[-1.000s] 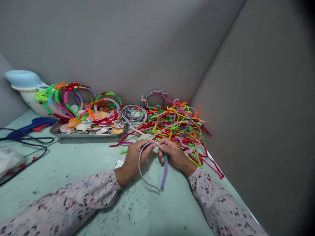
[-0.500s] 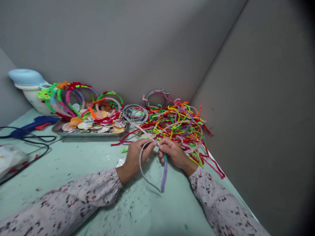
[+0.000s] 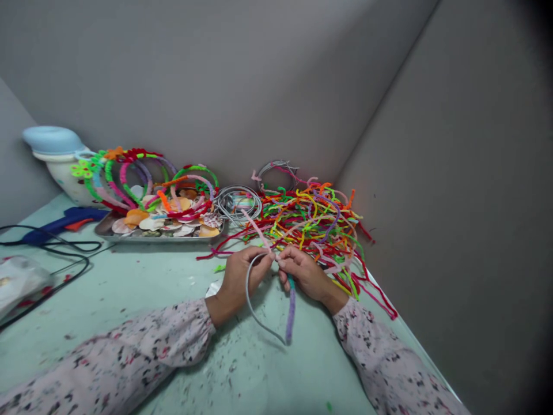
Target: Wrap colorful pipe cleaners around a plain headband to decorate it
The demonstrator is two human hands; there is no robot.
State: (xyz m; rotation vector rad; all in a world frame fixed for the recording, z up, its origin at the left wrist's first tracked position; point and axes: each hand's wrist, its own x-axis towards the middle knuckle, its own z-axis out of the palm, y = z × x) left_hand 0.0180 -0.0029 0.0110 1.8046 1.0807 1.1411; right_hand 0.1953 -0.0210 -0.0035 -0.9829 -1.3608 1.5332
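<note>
Between my two hands is a grey headband wire [image 3: 256, 314] bent into a loop. One end is wrapped in fuzzy purple pipe cleaner [image 3: 290, 320], with a teal stretch just above it under my right fingers. A pale pink pipe cleaner [image 3: 258, 229] sticks up and away from the pinch point. My left hand [image 3: 239, 276] is closed, thumb and fingers pinching the wire and the pink pipe cleaner. Fingertips nearly meeting it, my right hand [image 3: 306, 274] is closed around the wrapped part of the headband. The exact pinch spot is partly hidden.
A heap of colourful pipe cleaners [image 3: 302, 216] lies behind my hands, beside coiled grey wires [image 3: 237, 202]. Further left, a metal tray [image 3: 159, 238] holds shells, with several wrapped headbands [image 3: 125, 178] above it. A blue glue gun [image 3: 64, 223], black cord [image 3: 82, 262] and blue-lidded bottle [image 3: 64, 173] stand left.
The free end of the pink pipe cleaner has swung to a steeper angle, slightly rightward. Both hands keep their pinch at nearly the same spot. The whole view has shifted a little.
</note>
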